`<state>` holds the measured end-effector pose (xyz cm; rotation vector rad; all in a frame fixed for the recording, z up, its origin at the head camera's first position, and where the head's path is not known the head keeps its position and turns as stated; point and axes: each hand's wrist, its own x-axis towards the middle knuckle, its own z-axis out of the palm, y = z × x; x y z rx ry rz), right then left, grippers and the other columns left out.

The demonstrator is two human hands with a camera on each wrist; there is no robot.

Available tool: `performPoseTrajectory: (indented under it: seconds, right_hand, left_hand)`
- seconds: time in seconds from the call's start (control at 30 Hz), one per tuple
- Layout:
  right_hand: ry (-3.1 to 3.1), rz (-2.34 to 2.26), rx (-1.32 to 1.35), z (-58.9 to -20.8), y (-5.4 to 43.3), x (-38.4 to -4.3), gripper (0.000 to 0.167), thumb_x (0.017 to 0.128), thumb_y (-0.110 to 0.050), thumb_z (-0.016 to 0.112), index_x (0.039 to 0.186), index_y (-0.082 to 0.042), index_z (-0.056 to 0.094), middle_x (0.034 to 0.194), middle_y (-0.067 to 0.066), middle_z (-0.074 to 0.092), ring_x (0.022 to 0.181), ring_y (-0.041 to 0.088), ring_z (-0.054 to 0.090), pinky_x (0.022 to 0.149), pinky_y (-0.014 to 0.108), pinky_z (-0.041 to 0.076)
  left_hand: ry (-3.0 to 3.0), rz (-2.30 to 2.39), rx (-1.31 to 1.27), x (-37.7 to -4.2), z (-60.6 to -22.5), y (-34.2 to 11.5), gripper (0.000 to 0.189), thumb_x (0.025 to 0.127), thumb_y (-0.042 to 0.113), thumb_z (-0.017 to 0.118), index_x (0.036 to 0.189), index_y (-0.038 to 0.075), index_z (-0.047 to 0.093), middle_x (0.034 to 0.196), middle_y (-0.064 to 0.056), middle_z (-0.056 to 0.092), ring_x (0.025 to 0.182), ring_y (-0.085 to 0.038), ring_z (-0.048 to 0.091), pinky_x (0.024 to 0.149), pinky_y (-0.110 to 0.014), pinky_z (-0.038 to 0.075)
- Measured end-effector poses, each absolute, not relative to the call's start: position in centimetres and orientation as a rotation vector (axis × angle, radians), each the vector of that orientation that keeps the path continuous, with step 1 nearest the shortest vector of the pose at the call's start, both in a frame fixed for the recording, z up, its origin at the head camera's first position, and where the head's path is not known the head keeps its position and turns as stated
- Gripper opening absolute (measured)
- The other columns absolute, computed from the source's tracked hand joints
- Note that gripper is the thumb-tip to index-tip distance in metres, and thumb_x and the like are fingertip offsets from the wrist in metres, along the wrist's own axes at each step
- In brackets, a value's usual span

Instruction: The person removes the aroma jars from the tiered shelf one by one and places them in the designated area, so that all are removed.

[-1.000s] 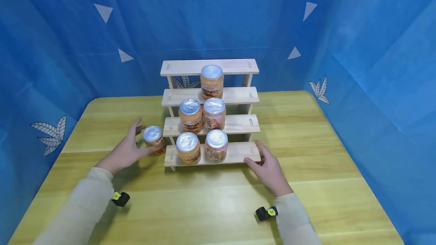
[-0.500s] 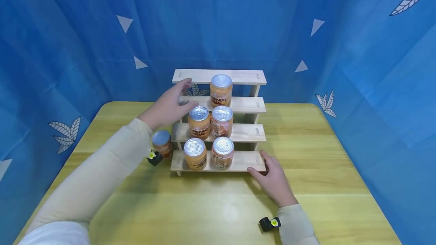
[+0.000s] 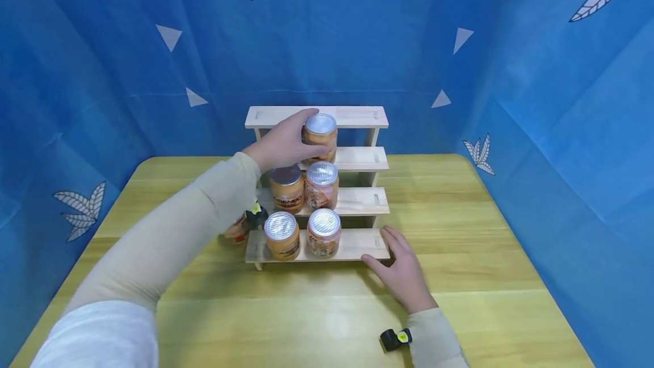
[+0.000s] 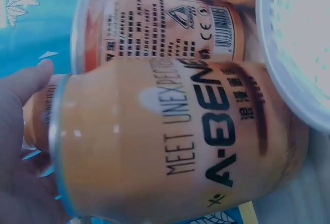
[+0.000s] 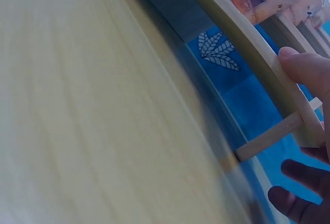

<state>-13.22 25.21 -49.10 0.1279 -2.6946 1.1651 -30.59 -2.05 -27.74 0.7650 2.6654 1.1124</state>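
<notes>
A wooden stepped shelf (image 3: 357, 246) bears several orange jars with silver lids. My left hand (image 3: 283, 141) grips the jar (image 3: 323, 138) on the second tier from the top, its thumb across the front and its fingers behind. In the left wrist view, that jar (image 4: 38, 113) shows partly by the left hand (image 4: 20, 131), behind two nearer jars. My right hand (image 3: 403, 271) holds the right end of the lowest tier. In the right wrist view, the thumb of the right hand (image 5: 309, 74) lies on the board's edge; two lower fingers extend below it.
Two jars (image 3: 322, 186) stand on the third tier and two (image 3: 324, 234) on the lowest. Another jar (image 3: 236, 233) stands on the wooden table (image 3: 306, 311) left of the shelf, partly hidden by the left wrist camera (image 3: 257, 216). A blue curtain (image 3: 317, 33) hangs behind.
My left hand has gone from beside the jar on the table up and right to the jar on the second tier. The right hand stays at the lowest tier's end.
</notes>
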Motion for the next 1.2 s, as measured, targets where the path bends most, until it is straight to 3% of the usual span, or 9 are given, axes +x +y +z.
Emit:
performPoseTrajectory:
  seconds: [0.17, 0.33, 0.53, 0.77, 1.2]
  right_hand:
    - [-2.728, 1.204, 0.114, -49.5, 24.4, -12.8, 0.093, 0.084, -0.063, 0.072, 0.150, -0.003, 0.045, 0.158, 0.012, 0.038, 0.144, 0.038, 0.036, 0.114, 0.058, 0.032]
    - [-2.722, 1.232, 0.100, -50.1, 24.3, -12.0, 0.094, 0.084, -0.063, 0.073, 0.151, -0.002, 0.044, 0.158, 0.013, 0.037, 0.144, 0.039, 0.035, 0.114, 0.059, 0.031]
    - [-2.725, 1.189, 0.098, -49.7, 24.5, -12.5, 0.093, 0.085, -0.062, 0.072, 0.150, -0.002, 0.045, 0.158, 0.013, 0.038, 0.143, 0.040, 0.037, 0.114, 0.057, 0.032]
    - [-2.722, 1.176, 0.104, -49.0, 25.1, -13.0, 0.090, 0.086, -0.058, 0.073, 0.150, 0.000, 0.045, 0.157, 0.015, 0.038, 0.143, 0.042, 0.036, 0.115, 0.058, 0.031]
    - [-2.753, 1.142, 0.085, -48.3, 27.6, -12.6, 0.088, 0.088, -0.054, 0.074, 0.152, -0.002, 0.043, 0.158, 0.018, 0.037, 0.142, 0.045, 0.035, 0.113, 0.060, 0.032]
  left_hand:
    - [2.711, 1.127, 0.724, -30.4, -28.4, -2.9, 0.081, 0.090, 0.038, 0.076, 0.154, 0.012, 0.033, 0.141, -0.005, 0.053, 0.125, -0.021, 0.055, 0.100, -0.041, 0.050]
    - [2.707, 1.194, 0.689, -30.1, -29.2, -3.7, 0.081, 0.089, 0.036, 0.078, 0.152, 0.011, 0.035, 0.139, -0.006, 0.053, 0.123, -0.021, 0.056, 0.098, -0.041, 0.052]
    - [2.763, 1.232, 0.651, -29.6, -26.9, -5.9, 0.085, 0.090, 0.035, 0.077, 0.156, 0.011, 0.030, 0.144, -0.007, 0.049, 0.124, -0.021, 0.054, 0.098, -0.041, 0.051]
    - [2.832, 1.224, 0.616, -28.3, -25.0, -9.9, 0.082, 0.088, 0.039, 0.078, 0.154, 0.012, 0.036, 0.142, -0.007, 0.051, 0.124, -0.023, 0.053, 0.100, -0.046, 0.049]
    - [2.902, 1.189, 0.378, -24.3, -28.5, -18.1, 0.082, 0.087, 0.044, 0.079, 0.151, 0.010, 0.038, 0.139, -0.010, 0.051, 0.121, -0.030, 0.053, 0.094, -0.051, 0.050]
